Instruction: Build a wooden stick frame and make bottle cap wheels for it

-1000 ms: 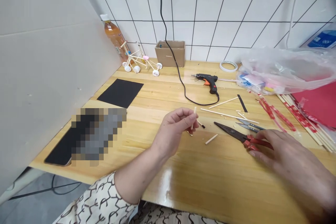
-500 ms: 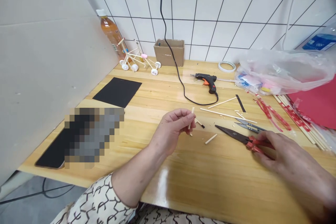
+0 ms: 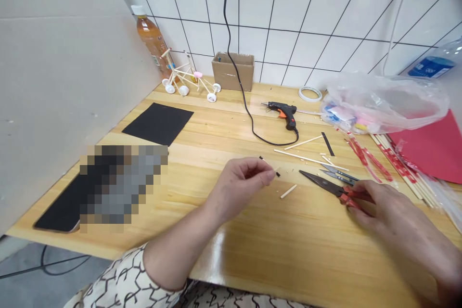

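My left hand (image 3: 247,180) is pinched closed at the middle of the table, and a pale end of a short wooden stick (image 3: 277,169) shows at the fingertips; most of it is hidden by the fingers. Just behind those fingers lies a stick with black ends (image 3: 277,174), partly covered. Another short stick (image 3: 288,191) rests on the wood between my hands. My right hand (image 3: 384,209) is wrapped round the red handles of dark long-nose pliers (image 3: 321,182), whose jaws point left towards the short stick. Thread snips (image 3: 339,174) lie right behind the pliers.
A black glue gun (image 3: 285,111) with its cord lies farther back. Long sticks (image 3: 306,156), packaged sticks (image 3: 397,166) and a plastic bag (image 3: 382,101) are to the right. A stick-built model (image 3: 180,74), cardboard box (image 3: 233,72), bottle (image 3: 149,33) and black sheet (image 3: 159,124) are left and back.
My left hand has turned and shifted slightly right, so the upright stick in it is now mostly out of sight. My right hand keeps its hold on the pliers.
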A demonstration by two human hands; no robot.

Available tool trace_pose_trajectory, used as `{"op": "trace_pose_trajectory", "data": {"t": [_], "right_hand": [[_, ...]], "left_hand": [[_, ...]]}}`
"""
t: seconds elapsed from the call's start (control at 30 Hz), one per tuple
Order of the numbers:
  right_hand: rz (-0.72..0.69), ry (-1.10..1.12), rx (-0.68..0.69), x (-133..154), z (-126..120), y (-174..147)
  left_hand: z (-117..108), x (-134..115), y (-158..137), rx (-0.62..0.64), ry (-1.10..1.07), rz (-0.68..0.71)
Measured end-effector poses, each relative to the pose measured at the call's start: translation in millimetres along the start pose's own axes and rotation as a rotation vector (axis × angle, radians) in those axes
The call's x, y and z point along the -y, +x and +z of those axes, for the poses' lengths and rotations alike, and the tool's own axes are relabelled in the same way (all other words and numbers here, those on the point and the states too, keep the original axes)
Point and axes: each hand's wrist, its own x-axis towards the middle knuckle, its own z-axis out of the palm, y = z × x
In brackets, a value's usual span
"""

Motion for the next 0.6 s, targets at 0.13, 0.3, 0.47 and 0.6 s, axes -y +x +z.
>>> {"op": "trace_pose_trajectory", "data": {"t": [0.13, 0.3, 0.47, 0.6], "right_hand": [[-0.115, -0.045, -0.11, 4.3, -1.7, -4.4], [-0.536, 0.005, -0.248, 50.3, 0.9, -11.9], [-0.703, 0.142, -0.125, 106.0, 22.7, -9.6], [-0.817, 0.145, -0.141, 126.2, 45.4, -2.8]], "left_hand": [[-3.3, 11.0, -12.4, -0.013, 0.573, 0.231], [-12.5, 26.7, -29.0, 0.061, 1.047, 0.225], [-11.0, 31.9, -29.9, 0.08, 1.218, 0.183], [-9.3, 33.1, -25.8, 0.057, 1.242, 0.249]]}}
